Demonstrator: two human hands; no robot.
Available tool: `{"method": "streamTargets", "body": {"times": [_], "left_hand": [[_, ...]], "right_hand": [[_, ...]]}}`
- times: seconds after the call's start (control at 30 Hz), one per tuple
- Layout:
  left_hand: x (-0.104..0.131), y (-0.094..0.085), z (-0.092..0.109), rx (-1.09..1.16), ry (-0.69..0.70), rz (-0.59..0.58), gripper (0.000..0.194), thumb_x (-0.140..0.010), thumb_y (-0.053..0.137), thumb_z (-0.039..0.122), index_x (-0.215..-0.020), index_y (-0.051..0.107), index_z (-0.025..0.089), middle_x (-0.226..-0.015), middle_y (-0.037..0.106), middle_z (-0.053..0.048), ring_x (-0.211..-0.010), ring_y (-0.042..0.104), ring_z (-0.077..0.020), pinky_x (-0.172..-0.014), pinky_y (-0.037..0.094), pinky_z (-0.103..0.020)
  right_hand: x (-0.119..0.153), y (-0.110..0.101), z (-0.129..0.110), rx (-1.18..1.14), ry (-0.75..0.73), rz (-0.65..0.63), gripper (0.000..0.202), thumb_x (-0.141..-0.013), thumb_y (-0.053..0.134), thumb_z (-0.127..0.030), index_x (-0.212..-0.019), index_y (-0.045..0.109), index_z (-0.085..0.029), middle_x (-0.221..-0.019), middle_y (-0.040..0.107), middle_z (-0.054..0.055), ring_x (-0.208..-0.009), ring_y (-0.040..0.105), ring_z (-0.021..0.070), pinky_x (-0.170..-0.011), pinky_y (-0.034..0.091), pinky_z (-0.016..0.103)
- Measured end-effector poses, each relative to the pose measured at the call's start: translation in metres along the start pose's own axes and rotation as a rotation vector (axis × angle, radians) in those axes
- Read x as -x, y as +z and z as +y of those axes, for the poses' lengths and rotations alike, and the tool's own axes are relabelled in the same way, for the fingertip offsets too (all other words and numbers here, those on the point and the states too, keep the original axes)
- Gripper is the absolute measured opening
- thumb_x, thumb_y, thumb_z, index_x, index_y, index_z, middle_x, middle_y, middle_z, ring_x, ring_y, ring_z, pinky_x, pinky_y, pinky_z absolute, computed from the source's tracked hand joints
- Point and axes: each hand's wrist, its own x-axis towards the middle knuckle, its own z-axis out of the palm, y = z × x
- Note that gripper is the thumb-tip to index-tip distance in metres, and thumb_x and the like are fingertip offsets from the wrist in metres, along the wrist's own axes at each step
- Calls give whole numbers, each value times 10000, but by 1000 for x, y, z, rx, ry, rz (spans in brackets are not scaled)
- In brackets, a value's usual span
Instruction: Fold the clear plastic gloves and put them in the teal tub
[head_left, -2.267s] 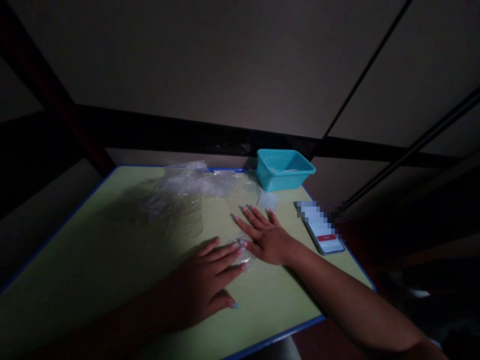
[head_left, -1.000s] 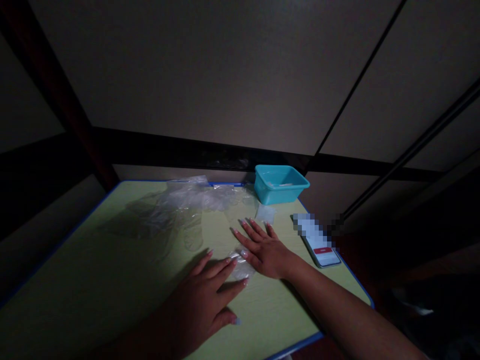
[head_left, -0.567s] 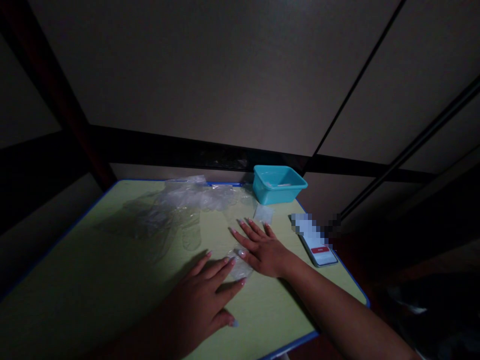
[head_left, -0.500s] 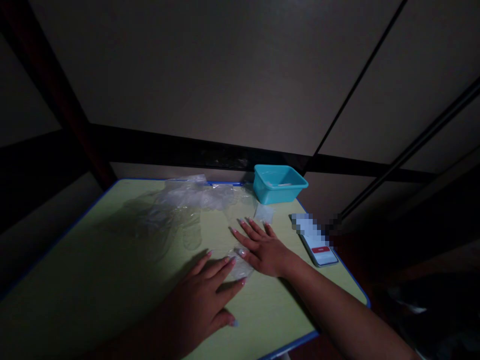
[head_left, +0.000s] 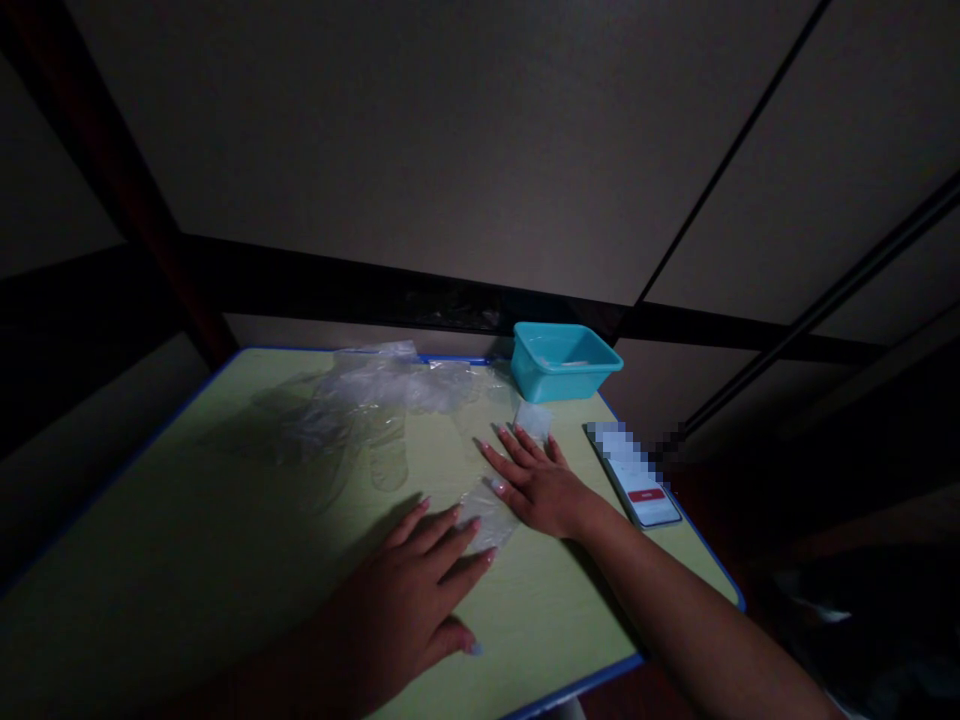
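Note:
A folded piece of thin clear plastic [head_left: 487,520], like a disposable glove, lies flat on the light green table [head_left: 555,610]. My left hand [head_left: 420,590] is palm down with fingers spread, its fingertips on the near left part of the plastic. On the plastic's upper right edge rests the thumb of my right hand [head_left: 544,490], which is also flat and spread. Its other fingers reach toward a second small folded plastic piece [head_left: 533,418]. Further left spreads a loose heap of clear plastic gloves [head_left: 375,400], with finger shapes showing. Neither hand grips anything.
A turquoise plastic basket [head_left: 559,385] stands at the back right corner, with something pale inside. Along the right edge lies a phone [head_left: 652,505] with its screen lit, partly blurred out. A panelled wall [head_left: 420,170] rises behind the blue-edged table.
My right hand has slid slightly up and right, uncovering more of the folded plastic. My left hand has barely moved. The view has shifted a little.

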Motion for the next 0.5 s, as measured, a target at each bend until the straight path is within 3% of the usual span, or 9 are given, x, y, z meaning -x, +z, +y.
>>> {"method": "streamTargets", "body": {"times": [0.5], "left_hand": [[-4, -6, 5, -13, -26, -25, 582, -772, 689, 551, -1263, 586, 255, -1351, 570, -98, -1221, 536, -342, -1034, 333, -527]], "right_hand": [[0, 2, 2, 10, 12, 13, 570, -990, 275, -485, -1515, 99, -350, -1586, -14, 17, -1450, -39, 286, -1098, 61, 639]]}}
